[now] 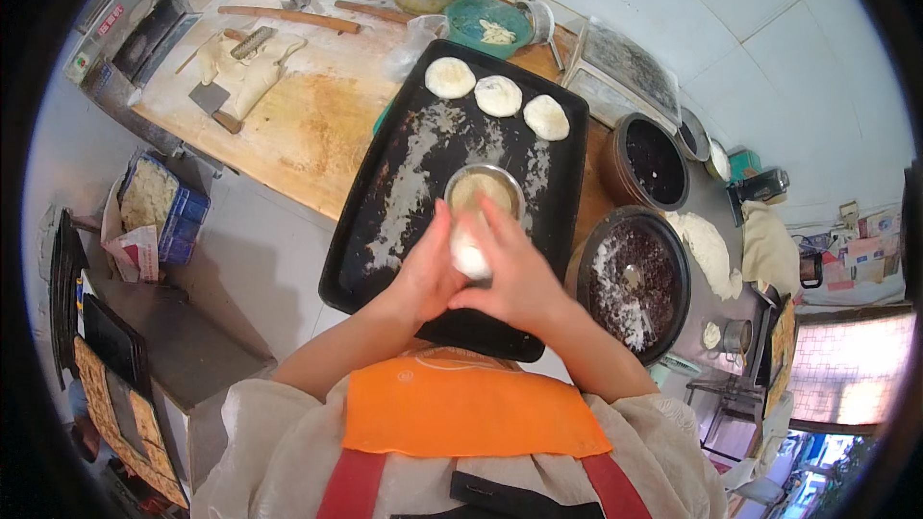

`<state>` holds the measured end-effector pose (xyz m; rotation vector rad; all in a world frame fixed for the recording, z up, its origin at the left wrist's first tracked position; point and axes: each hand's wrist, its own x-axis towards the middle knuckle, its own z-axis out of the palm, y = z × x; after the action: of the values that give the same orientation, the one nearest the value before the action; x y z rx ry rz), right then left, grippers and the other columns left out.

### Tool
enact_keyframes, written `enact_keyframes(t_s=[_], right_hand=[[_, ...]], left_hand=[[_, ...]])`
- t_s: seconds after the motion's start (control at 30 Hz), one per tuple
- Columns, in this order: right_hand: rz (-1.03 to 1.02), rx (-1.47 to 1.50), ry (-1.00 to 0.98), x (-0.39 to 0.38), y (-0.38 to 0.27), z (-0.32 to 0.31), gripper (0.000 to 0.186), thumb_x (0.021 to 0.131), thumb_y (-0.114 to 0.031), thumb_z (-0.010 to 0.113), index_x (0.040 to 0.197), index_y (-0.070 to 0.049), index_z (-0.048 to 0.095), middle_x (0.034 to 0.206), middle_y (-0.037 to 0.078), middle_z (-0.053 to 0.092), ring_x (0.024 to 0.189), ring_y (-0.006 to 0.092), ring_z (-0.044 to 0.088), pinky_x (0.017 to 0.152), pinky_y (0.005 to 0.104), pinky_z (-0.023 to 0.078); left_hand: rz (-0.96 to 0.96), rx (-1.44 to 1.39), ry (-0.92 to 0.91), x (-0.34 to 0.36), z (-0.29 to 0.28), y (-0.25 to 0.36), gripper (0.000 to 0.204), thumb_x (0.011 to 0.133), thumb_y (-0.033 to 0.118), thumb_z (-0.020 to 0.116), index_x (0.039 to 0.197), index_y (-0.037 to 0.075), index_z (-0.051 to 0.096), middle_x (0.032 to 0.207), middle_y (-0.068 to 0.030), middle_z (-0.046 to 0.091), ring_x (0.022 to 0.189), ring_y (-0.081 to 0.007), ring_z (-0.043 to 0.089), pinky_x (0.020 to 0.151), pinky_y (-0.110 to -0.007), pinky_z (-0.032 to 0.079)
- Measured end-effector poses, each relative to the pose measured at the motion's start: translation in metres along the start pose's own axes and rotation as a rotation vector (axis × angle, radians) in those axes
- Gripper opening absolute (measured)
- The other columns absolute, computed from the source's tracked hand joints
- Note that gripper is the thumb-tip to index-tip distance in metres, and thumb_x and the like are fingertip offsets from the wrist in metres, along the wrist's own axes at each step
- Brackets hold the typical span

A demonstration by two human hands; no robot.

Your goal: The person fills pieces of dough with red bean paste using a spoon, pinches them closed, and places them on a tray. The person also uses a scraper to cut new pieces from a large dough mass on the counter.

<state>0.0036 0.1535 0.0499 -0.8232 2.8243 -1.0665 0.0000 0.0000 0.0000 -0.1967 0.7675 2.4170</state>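
White wall tiles (692, 0) stand behind a wooden worktop (308, 149) dusted with flour. In front, the left hand (428, 264) and the slightly blurred right hand (514, 274) are cupped close around a white dough lump (469, 258), with little gap between them. The lump sits above a black tray (567, 183), by the near side of a metal bowl (486, 168). Cupping from both sides probably keeps the soft piece from sagging, and holding it over the tray likely catches loose flour. The bowl, round and shiny-rimmed, contains something tan and fine-looking; its place on the tray seems meant for easy reach. Three flat dough rounds (498, 96) line the far end, close beside one another, seemingly to save room. The tray is matt, with chalky streaks. To the right, a dark basin (685, 298) holds a coarse, dark-red mass, partly white with powder; beyond it stands a rounded brown pot (613, 168). Far left, a limp dough sheet (258, 86) lies on the wood.
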Motion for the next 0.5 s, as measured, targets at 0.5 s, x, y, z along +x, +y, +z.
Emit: enact_keyframes(t_s=[0.5], right_hand=[[0.202,0.154,0.063,0.062,0.086,0.036,0.057,0.069,-0.008,0.077,0.123,-0.009,0.06,0.13,0.017,0.055,0.115,0.0341,0.057,0.097,0.0376,0.047]], left_hand=[[0.062,0.259,0.275,0.004,-0.059,0.051,0.056,0.1,0.047,0.042,0.13,0.0,0.046,0.128,-0.0161,0.057,0.113,-0.0264,0.059,0.094,-0.039,0.047]])
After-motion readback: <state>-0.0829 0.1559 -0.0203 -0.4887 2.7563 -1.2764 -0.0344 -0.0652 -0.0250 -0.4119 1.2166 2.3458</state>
